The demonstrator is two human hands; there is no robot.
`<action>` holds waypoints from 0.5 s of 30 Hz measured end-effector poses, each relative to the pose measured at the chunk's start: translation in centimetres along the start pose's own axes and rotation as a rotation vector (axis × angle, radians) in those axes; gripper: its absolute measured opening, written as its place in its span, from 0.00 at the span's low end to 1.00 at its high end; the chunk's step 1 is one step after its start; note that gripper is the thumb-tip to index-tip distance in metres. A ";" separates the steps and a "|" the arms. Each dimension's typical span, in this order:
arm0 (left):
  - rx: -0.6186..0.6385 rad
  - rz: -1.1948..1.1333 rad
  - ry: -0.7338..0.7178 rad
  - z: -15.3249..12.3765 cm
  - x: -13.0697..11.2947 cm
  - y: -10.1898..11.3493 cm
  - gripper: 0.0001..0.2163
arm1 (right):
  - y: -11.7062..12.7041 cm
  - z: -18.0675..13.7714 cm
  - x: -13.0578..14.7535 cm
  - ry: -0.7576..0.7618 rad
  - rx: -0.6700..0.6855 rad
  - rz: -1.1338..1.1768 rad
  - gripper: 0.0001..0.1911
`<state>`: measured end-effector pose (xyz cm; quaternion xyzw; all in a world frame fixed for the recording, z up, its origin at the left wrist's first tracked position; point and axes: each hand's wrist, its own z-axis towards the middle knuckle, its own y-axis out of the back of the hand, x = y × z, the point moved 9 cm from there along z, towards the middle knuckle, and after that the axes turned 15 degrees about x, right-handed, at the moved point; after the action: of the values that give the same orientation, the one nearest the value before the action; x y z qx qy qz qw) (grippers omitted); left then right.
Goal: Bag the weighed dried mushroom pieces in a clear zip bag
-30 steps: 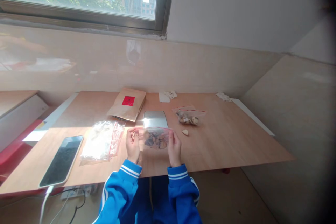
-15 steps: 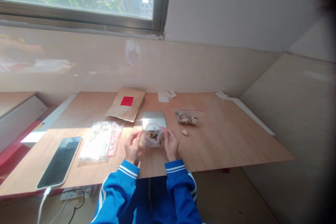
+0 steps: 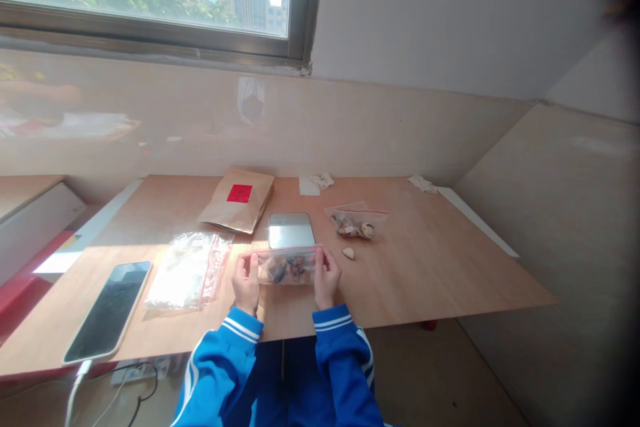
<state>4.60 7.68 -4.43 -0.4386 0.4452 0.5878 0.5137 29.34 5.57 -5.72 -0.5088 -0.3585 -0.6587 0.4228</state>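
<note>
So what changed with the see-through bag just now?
The clear plastic zip bag with the red seal went from bunched up to stretched wide and flat. The left hand slid left, pulling it open from the right hand, and neither hand let go. The black smartphone, brown paper envelope and other zip bag stayed where they were.

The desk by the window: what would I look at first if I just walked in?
First you'd see the clear zip bag of lumpy brown pieces, held up between the left hand and the right hand. Just below it are the bright blue sleeves with white stripes. Farther back on the pale wooden desk lies a brown paper envelope with a red square label.
</note>
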 end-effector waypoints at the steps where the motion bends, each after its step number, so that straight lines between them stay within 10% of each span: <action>1: 0.005 -0.005 0.014 0.1 0.3 -0.1 0.15 | -0.1 0.0 -0.4 -0.012 0.004 0.000 0.25; 15: -0.001 -0.047 0.153 0.0 1.5 -0.1 0.16 | -0.3 0.1 -1.1 0.011 0.019 -0.037 0.22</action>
<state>4.57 7.99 -5.89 -0.4930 0.4725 0.5406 0.4914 29.27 5.95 -6.82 -0.4947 -0.3717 -0.6656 0.4173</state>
